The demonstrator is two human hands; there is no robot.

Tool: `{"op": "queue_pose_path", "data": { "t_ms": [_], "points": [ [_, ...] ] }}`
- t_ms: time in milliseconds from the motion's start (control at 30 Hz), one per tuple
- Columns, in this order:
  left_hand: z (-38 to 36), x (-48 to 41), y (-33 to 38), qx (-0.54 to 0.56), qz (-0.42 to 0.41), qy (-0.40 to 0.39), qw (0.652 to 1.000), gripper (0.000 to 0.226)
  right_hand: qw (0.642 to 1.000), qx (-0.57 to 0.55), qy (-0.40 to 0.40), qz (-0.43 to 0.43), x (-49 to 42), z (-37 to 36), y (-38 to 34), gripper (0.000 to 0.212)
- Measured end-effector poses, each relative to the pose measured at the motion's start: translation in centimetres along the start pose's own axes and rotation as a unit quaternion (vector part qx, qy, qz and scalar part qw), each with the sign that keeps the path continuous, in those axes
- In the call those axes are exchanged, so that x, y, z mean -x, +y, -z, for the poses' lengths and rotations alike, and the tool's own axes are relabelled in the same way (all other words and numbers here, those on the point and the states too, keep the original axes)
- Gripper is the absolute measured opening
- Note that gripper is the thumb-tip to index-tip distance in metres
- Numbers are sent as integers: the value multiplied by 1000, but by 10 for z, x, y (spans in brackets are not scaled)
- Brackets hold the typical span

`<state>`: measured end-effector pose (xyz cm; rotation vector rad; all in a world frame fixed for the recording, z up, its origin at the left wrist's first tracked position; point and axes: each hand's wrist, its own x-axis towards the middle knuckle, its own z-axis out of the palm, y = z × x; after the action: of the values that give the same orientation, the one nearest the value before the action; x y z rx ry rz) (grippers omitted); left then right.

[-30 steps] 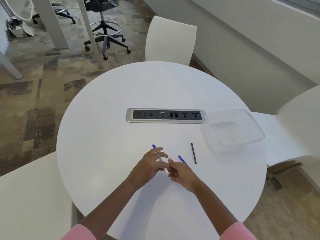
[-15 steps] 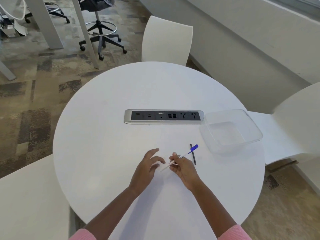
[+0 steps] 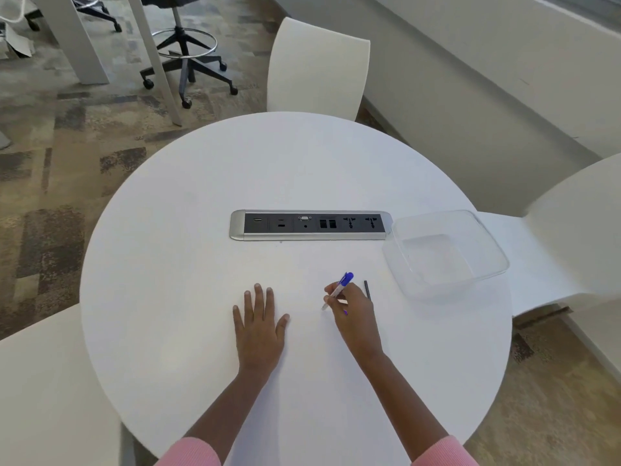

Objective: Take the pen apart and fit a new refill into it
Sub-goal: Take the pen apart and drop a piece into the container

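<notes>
My right hand (image 3: 353,311) grips a white pen (image 3: 337,289) with a blue cap end, held tilted, tip pointing down-left just above the white round table (image 3: 201,230). A small blue bit shows under the palm. A thin dark refill (image 3: 367,289) lies on the table just right of that hand, partly hidden behind it. My left hand (image 3: 258,327) rests flat on the table, fingers spread, holding nothing, well left of the pen.
A clear plastic container (image 3: 447,253) stands at the table's right edge. A silver and black socket strip (image 3: 311,225) is set in the table's middle. White chairs (image 3: 319,65) surround the table; an office stool stands on the carpet beyond.
The hands have parted. My left hand let go and moved left to lie flat on the table. My right hand kept the pen and swung its blue end up and away.
</notes>
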<state>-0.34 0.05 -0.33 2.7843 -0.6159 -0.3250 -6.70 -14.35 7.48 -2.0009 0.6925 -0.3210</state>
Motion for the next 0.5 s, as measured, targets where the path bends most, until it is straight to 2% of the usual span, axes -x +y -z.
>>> {"op": "queue_pose_path", "data": {
  "t_ms": [200,400,500],
  "points": [
    [0,0,-2,-6,-13,13,1000,71,999,46,4,28,2,0,2,11],
    [-3,0,-3,-24,-10,21,999,69,998,-3,45,34,8,4,1,6],
    [-5,1,-2,-31,-20,36,999,60,999,2,35,26,8,3,5,7]
  ]
}}
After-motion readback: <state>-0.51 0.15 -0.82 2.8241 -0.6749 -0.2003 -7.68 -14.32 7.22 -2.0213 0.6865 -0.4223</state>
